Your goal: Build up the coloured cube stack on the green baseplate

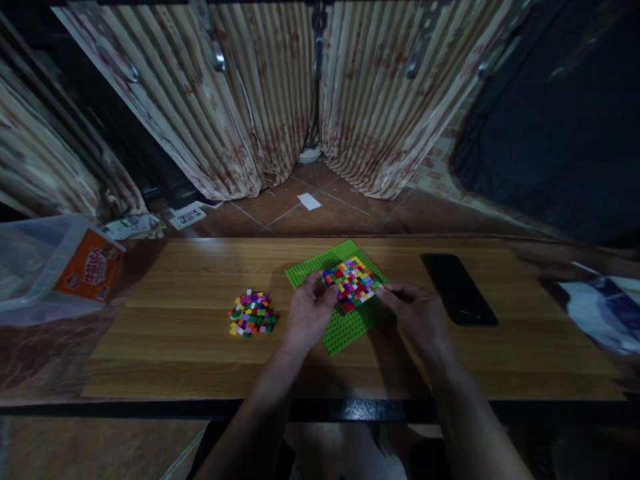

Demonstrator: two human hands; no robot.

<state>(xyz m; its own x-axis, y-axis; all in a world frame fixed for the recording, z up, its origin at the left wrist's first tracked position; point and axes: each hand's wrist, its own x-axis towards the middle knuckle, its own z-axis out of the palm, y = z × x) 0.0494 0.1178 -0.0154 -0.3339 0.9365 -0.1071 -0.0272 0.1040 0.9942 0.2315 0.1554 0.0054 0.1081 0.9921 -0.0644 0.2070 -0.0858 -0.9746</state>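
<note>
A square panel of small multicoloured building bricks (354, 283) lies over a green studded baseplate (347, 330); whether it is pressed onto the studs or lifted slightly, I cannot tell. My left hand (311, 312) is closed on the panel's left edge, thumb on the near side. At the opposite corner, my right hand (415, 312) pinches the panel's right edge between thumb and forefinger. A tiny loose brick in that pinch would be too small to make out. Left of the baseplate is a pile of loose coloured bricks (253, 315).
Everything rests on a wooden table (190, 347) with a dark front edge. A black smartphone (457, 290) lies to the right. Beyond the left end stands a clear plastic box (37, 267) with an orange label. Plastic bags (600, 310) are at the far right; curtains (280, 100) hang behind.
</note>
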